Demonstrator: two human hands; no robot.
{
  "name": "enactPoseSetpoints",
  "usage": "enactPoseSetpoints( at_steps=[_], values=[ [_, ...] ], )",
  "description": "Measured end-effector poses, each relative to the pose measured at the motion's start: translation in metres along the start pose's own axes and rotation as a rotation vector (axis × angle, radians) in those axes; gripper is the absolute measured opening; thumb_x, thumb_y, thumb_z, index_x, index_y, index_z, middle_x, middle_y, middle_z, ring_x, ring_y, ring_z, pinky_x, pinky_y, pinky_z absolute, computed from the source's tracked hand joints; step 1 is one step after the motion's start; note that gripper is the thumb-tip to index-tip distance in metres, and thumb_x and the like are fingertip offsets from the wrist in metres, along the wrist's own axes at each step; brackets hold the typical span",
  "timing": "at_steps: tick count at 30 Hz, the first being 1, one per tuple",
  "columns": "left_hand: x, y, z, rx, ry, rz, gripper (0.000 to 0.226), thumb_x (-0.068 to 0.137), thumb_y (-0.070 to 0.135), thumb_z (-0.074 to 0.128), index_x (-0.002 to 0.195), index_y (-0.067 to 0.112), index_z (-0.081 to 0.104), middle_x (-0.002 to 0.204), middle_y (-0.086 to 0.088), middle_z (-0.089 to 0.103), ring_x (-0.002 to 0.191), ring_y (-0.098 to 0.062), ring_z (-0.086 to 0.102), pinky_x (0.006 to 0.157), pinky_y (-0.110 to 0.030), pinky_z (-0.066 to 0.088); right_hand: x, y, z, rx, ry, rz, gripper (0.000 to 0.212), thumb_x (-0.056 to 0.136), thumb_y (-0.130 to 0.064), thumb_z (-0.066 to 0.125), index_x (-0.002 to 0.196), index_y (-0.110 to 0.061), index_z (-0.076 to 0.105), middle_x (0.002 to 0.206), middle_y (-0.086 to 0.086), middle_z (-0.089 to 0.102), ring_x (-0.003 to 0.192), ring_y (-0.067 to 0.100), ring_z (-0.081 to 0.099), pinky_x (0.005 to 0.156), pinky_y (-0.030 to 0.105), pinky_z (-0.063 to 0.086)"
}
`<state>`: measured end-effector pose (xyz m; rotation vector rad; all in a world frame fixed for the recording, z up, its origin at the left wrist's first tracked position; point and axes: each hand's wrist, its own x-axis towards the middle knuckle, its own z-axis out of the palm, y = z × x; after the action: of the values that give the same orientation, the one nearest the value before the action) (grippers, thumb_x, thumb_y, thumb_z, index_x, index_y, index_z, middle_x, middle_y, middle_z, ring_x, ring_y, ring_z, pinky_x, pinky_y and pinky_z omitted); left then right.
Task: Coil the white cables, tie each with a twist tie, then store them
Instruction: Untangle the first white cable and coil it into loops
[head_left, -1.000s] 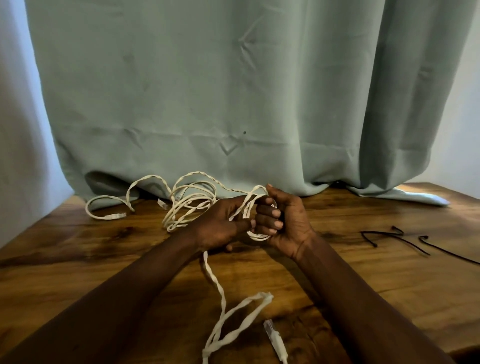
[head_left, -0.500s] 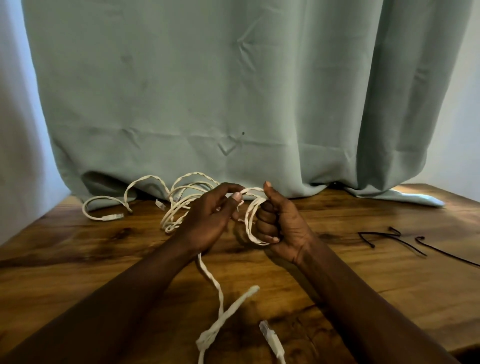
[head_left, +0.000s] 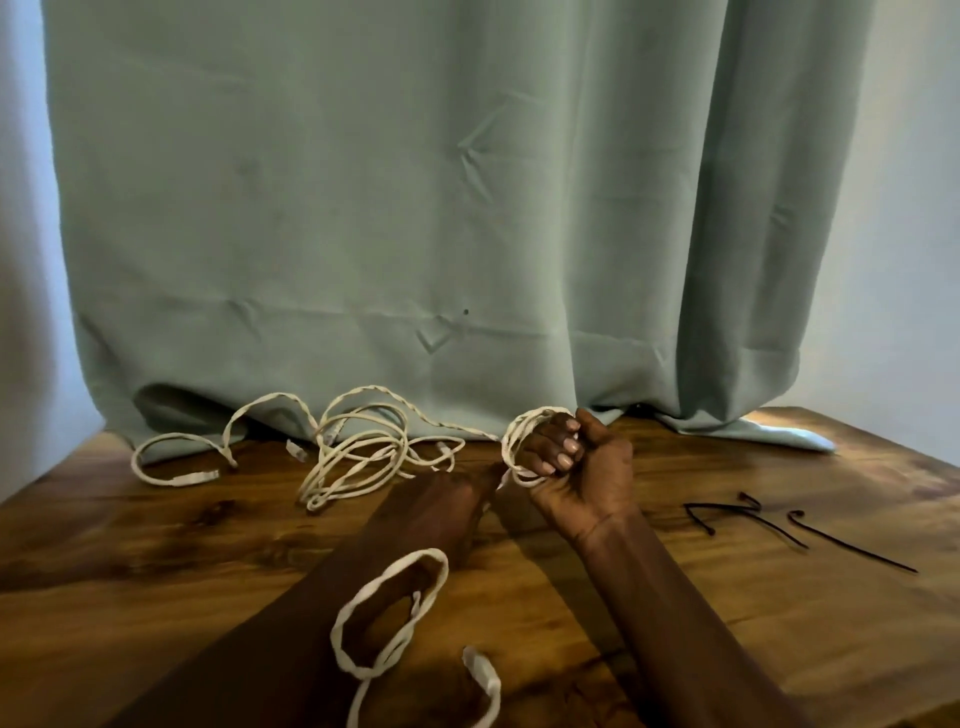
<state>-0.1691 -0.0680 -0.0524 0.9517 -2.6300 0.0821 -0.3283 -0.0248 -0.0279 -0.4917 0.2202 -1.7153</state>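
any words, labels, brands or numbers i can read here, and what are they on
No readable text anywhere.
The white cables, black twist ties, green curtain and wooden table show no print.
Any marking on the cable plugs is too small to tell.

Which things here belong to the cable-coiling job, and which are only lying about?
For the job: small white cable coil gripped in the right hand; loose tangled white cables; thin black twist ties.
Only there: grey-green fabric curtain; brown wooden table.
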Motion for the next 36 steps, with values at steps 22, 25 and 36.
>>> enactPoseSetpoints(
  at_steps=[22,25,36],
  values=[
    [-0.029,-0.048,-0.045,-0.476,0.49,0.038,0.019,0.081,0.027,0.085,0.093,0.029,0.07,0.065,0.01,0.066,0.059,-0.007,0.062,0.057,-0.029,0.049,-0.014,0.051,0.006,-1.979,-0.172,-0.397,0.069,0.097,-0.075,0.022,0.082,-0.022,0.064,0.067,-0.006,0.061,0.062,0.013,0.058,0.06,0.035,0.043],
    [-0.027,-0.043,-0.038,-0.701,0.418,-0.016,0.037,0.086,0.026,0.084,0.12,0.035,0.072,0.093,0.01,0.07,0.075,-0.008,0.068,0.072,-0.032,0.058,-0.019,0.053,0.013,-1.188,-0.119,0.007,0.057,0.103,-0.057,0.041,0.09,-0.01,0.069,0.06,0.0,0.058,0.046,0.005,0.054,0.045,0.021,0.041],
    [-0.015,-0.03,-0.017,-0.973,0.264,-0.081,0.041,0.077,0.053,0.08,0.112,0.031,0.078,0.097,-0.004,0.081,0.091,-0.029,0.078,0.086,-0.059,0.06,-0.013,0.041,0.006,-0.838,0.069,0.154,0.049,0.105,-0.041,0.051,0.063,-0.017,0.05,0.044,-0.006,0.031,0.03,0.004,0.025,0.032,0.016,0.016]
  ],
)
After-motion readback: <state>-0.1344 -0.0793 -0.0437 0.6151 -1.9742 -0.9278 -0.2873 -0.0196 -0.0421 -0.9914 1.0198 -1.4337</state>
